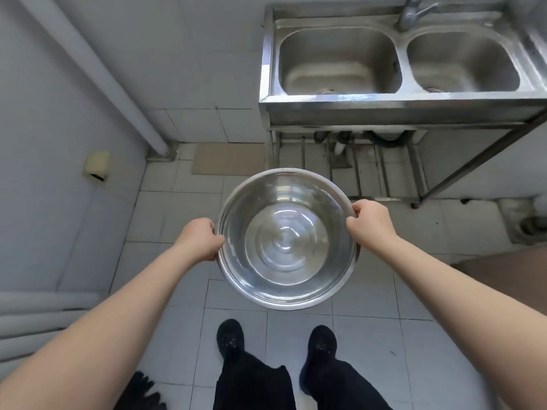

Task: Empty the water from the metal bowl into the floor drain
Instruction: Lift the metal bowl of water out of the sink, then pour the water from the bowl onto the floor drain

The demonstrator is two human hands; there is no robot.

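Observation:
A round metal bowl (285, 238) hangs level in front of me over the tiled floor, with clear rippling water in its bottom. My left hand (199, 239) grips the bowl's left rim. My right hand (371, 223) grips the right rim, thumb over the edge. A round floor drain (534, 227) shows at the far right edge of the floor, partly cut off by the frame.
A steel double sink (396, 97) on a frame with pipes beneath stands ahead at the upper right. A white pipe (97, 69) runs down the left wall. A cardboard piece (228, 159) lies on the floor. My black shoes (231, 335) stand below the bowl.

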